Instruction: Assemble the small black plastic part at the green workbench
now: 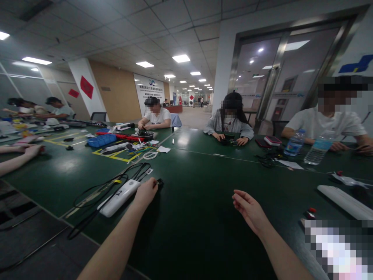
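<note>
My left hand (146, 191) is stretched forward over the dark green table, its fingers closed at the edge of a small black object (160, 183). What kind of object this is I cannot make out. Just left of that hand lies a long white device (121, 198) marked "2", with black cables (100, 186) looped beside it. My right hand (250, 210) hovers over the green tabletop (198, 217), palm turned inward and fingers extended, holding nothing. The two hands are well apart.
A blue tray (101, 140) and loose wires (150, 155) lie further off on the left. To the right are water bottles (319, 147), a white long device (345, 200) and a small red-and-black item (311, 212). Several people sit around the table.
</note>
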`<action>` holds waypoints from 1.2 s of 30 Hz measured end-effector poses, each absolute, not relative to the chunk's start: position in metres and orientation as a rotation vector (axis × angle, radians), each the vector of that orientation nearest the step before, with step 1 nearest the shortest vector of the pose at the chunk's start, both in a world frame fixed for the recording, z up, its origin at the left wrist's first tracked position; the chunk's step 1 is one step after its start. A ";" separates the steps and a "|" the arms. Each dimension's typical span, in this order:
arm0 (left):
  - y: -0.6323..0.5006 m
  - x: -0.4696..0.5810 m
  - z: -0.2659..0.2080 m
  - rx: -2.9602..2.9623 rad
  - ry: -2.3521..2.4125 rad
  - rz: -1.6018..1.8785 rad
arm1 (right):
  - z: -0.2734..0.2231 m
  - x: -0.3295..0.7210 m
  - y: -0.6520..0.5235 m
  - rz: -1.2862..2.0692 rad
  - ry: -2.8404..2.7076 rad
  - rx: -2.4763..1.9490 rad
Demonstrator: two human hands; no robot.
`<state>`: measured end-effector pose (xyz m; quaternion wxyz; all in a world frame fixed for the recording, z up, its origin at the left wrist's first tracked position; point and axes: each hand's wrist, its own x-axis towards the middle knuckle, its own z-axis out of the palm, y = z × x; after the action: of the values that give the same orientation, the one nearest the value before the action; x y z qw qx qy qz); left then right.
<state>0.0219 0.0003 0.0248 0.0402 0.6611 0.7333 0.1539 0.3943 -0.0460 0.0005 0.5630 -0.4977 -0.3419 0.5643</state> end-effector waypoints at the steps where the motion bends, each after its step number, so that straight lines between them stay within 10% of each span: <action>1: 0.000 0.021 0.024 2.021 2.239 0.489 | 0.001 0.394 -0.046 1.329 -0.803 -1.170; 36: 0.011 0.010 0.007 2.027 2.157 0.671 | -0.002 0.395 -0.045 1.338 -0.810 -1.155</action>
<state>0.0101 0.0111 0.0071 0.0530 0.6669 0.7097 0.2209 0.3953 -0.0445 -0.0023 0.5634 -0.4908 -0.3440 0.5686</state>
